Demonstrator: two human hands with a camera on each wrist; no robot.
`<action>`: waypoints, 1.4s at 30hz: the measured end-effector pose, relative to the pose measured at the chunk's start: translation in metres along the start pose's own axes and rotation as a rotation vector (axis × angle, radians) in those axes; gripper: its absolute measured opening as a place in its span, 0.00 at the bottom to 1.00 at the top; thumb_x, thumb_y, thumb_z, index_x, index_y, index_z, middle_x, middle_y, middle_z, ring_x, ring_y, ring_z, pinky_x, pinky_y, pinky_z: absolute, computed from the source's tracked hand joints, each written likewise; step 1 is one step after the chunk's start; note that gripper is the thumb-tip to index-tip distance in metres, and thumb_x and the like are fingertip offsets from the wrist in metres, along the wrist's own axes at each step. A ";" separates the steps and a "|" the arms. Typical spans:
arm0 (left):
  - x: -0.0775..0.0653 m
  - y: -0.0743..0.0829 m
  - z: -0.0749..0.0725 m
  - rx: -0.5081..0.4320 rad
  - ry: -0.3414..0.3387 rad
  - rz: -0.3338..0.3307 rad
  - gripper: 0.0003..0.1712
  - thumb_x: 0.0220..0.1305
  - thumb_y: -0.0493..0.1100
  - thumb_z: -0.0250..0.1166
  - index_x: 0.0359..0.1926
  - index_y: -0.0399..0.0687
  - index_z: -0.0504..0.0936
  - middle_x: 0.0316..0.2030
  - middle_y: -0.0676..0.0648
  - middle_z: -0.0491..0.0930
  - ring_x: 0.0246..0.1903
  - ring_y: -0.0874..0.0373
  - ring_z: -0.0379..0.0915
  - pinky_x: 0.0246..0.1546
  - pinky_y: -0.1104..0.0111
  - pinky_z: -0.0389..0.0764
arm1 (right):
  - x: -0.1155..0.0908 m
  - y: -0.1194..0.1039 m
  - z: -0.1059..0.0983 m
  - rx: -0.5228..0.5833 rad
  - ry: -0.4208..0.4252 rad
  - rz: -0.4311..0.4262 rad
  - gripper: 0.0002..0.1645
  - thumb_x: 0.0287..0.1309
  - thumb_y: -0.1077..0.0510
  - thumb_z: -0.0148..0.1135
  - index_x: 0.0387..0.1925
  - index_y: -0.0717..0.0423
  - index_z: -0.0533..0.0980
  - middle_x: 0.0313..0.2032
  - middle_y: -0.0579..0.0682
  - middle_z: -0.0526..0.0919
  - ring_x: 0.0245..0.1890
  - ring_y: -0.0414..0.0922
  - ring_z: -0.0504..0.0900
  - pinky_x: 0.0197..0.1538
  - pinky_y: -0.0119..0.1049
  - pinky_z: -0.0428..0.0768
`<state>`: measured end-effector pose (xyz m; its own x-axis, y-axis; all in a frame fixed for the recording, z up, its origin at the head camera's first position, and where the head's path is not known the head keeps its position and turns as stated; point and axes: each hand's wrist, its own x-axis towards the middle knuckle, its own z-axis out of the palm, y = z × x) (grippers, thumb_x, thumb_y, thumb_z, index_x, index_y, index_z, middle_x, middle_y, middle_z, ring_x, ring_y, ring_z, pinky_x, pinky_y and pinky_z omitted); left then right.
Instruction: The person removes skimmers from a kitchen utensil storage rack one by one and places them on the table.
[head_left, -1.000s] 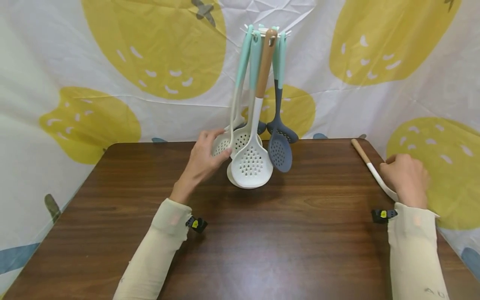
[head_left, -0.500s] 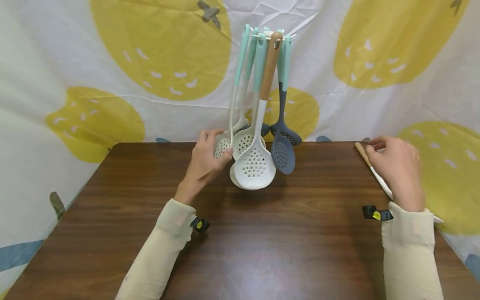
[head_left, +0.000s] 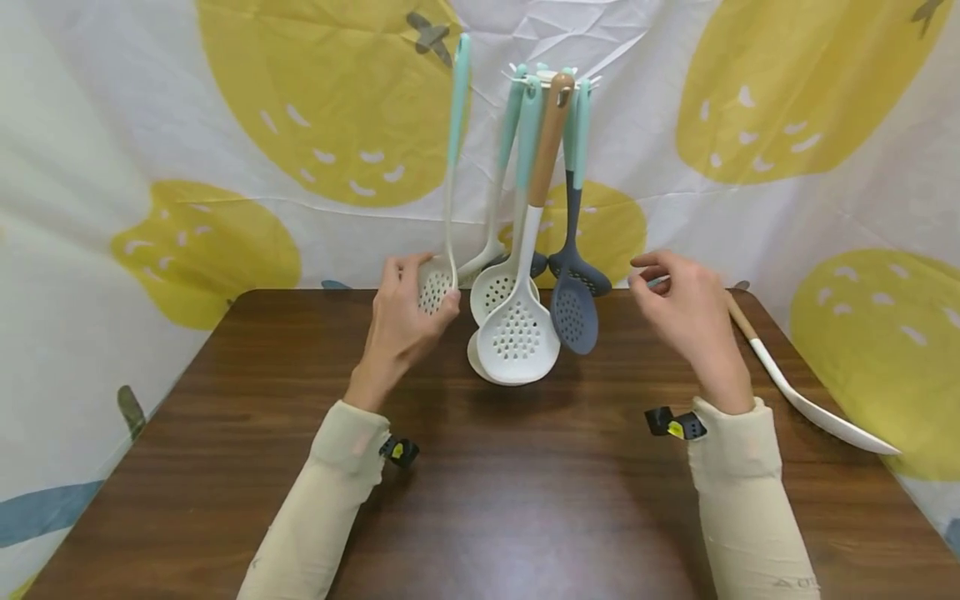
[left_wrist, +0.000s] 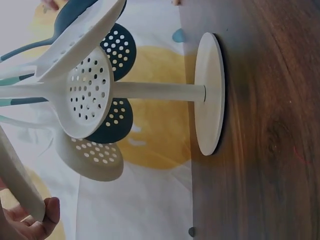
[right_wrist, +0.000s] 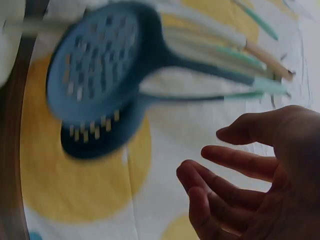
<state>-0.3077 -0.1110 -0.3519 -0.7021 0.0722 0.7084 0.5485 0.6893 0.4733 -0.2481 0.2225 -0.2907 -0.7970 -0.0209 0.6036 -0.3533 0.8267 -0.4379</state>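
One skimmer [head_left: 434,287], in the left hand [head_left: 401,321], has left one rack [left_wrist: 159,91].

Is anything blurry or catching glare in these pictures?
Head view: pale glare on the brown wooden table; right wrist view: the nearest dark blue perforated skimmer is blurred, the right hand dark; left wrist view: dim, but the round white stand base looks fairly crisp.

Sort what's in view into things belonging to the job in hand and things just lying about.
Likely in the job:
mint-handled white skimmer, held by the left hand
white utensil stand
perforated skimmers hanging on it
right hand, near them

Apparently just lying about:
brown-handled white utensil on the table, held by neither hand
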 end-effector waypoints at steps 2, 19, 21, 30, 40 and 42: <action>-0.001 0.000 -0.002 0.011 0.000 -0.024 0.38 0.51 0.65 0.60 0.59 0.51 0.72 0.43 0.47 0.65 0.34 0.53 0.66 0.30 0.62 0.71 | 0.003 -0.007 0.009 0.045 -0.040 -0.001 0.18 0.62 0.53 0.56 0.50 0.56 0.79 0.37 0.54 0.83 0.29 0.47 0.82 0.30 0.44 0.76; -0.040 -0.060 -0.057 0.193 -0.125 -0.300 0.52 0.42 0.78 0.60 0.62 0.53 0.68 0.48 0.43 0.61 0.35 0.47 0.66 0.33 0.54 0.71 | 0.015 -0.026 0.068 0.079 -0.099 0.050 0.33 0.52 0.40 0.65 0.51 0.59 0.77 0.47 0.56 0.76 0.46 0.54 0.74 0.42 0.49 0.70; -0.048 -0.071 -0.065 0.239 -0.126 -0.320 0.53 0.41 0.78 0.61 0.61 0.49 0.68 0.48 0.41 0.60 0.35 0.45 0.66 0.34 0.53 0.71 | 0.015 -0.025 0.069 0.071 -0.115 0.052 0.32 0.52 0.40 0.65 0.50 0.60 0.77 0.46 0.55 0.76 0.46 0.54 0.74 0.43 0.50 0.70; -0.072 -0.113 -0.106 0.509 -0.237 -0.384 0.54 0.42 0.81 0.56 0.51 0.38 0.70 0.40 0.37 0.62 0.25 0.41 0.66 0.19 0.54 0.69 | 0.018 -0.022 0.070 0.076 -0.139 0.061 0.29 0.55 0.41 0.62 0.50 0.58 0.75 0.45 0.53 0.77 0.45 0.52 0.74 0.42 0.49 0.70; -0.089 -0.136 -0.158 0.687 -0.536 -0.559 0.65 0.40 0.86 0.48 0.44 0.23 0.70 0.31 0.29 0.63 0.25 0.34 0.66 0.15 0.54 0.65 | 0.017 -0.023 0.069 0.071 -0.152 0.061 0.30 0.55 0.41 0.62 0.51 0.58 0.75 0.45 0.53 0.78 0.47 0.52 0.74 0.44 0.50 0.70; -0.092 -0.141 -0.165 0.687 -0.586 -0.580 0.61 0.41 0.86 0.49 0.38 0.25 0.72 0.27 0.30 0.66 0.23 0.36 0.68 0.15 0.55 0.66 | 0.017 -0.024 0.069 0.070 -0.157 0.060 0.29 0.55 0.41 0.62 0.50 0.58 0.75 0.45 0.53 0.78 0.47 0.52 0.74 0.44 0.50 0.70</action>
<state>-0.2458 -0.3343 -0.3972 -0.9819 -0.1880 0.0218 -0.1836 0.9741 0.1319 -0.2867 0.1636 -0.3162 -0.8822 -0.0649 0.4663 -0.3319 0.7882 -0.5183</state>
